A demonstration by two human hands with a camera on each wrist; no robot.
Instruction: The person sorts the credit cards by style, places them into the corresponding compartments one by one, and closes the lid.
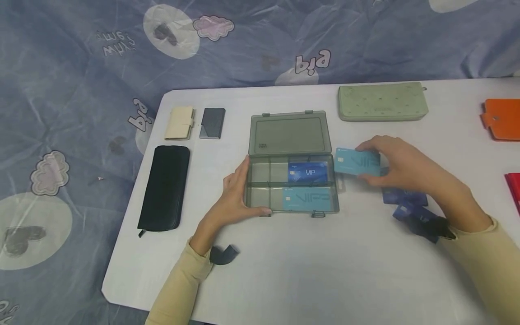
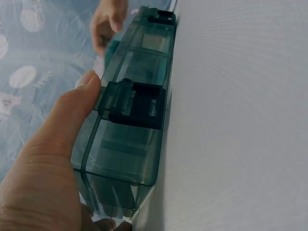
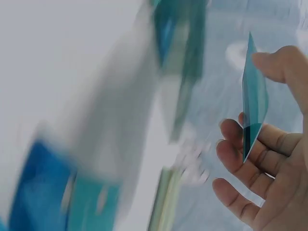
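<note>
A translucent grey-green plastic box (image 1: 258,197) lies with its lid raised back. My left hand (image 1: 231,196) grips its left end, thumb at the front rim beside a latch (image 2: 139,106), fingers along the left side. A dark blue VIP card (image 1: 307,172) lies in the back row and a light blue card (image 1: 306,199) in the front row. My right hand (image 1: 400,164) pinches another light blue card (image 1: 355,161) by its edges, just right of the box; in the right wrist view this card (image 3: 255,91) is edge-on between thumb and fingers.
Dark blue cards (image 1: 406,197) lie under my right wrist. Behind is a green wallet (image 1: 382,103); at the right edge are orange (image 1: 503,119) and red (image 1: 514,187) items. Left stand a black wallet (image 1: 164,187), a cream cardholder (image 1: 179,123) and a dark grey one (image 1: 212,123).
</note>
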